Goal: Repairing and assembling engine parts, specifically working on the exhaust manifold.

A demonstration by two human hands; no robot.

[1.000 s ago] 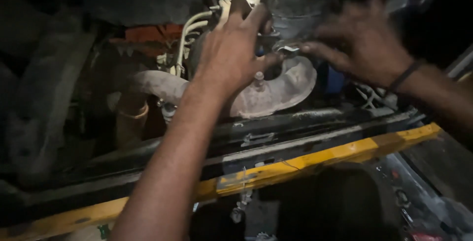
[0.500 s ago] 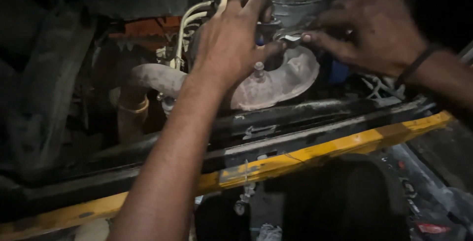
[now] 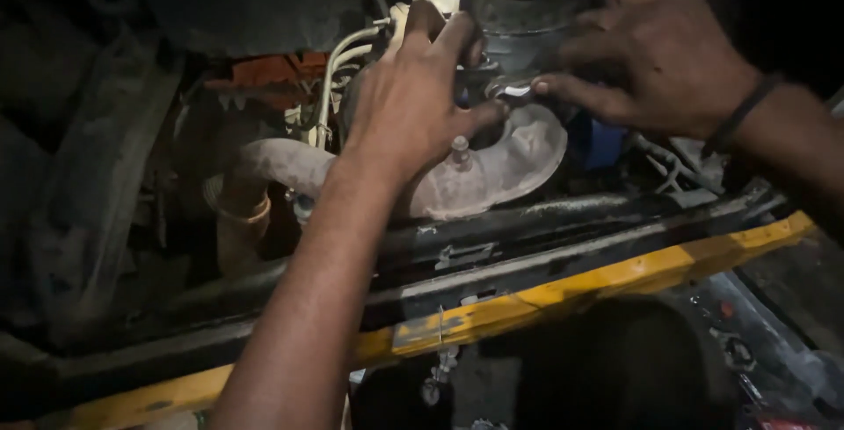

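Note:
My left hand [image 3: 413,105] reaches up from the bottom into an engine bay, with its fingers curled over the base of a dark round part [image 3: 527,8]. Its thumb points right and touches a small shiny metal tool [image 3: 510,90]. My right hand [image 3: 659,61], which has a dark band on the wrist, comes in from the right and pinches that tool with its fingertips. Just below both hands sits a dusty grey curved metal housing [image 3: 519,166] with an upright stud [image 3: 457,147].
A grey pipe [image 3: 272,162] bends left from the housing down to a tan hose [image 3: 233,228]. Pale tubes [image 3: 338,61] run up behind my left hand. A black bar [image 3: 563,236] and a chipped yellow frame rail [image 3: 615,276] cross in front.
Both hands have stayed on the same spot. My right fingertips have closed in on the shiny tool beside my left thumb, and the view has shifted slightly.

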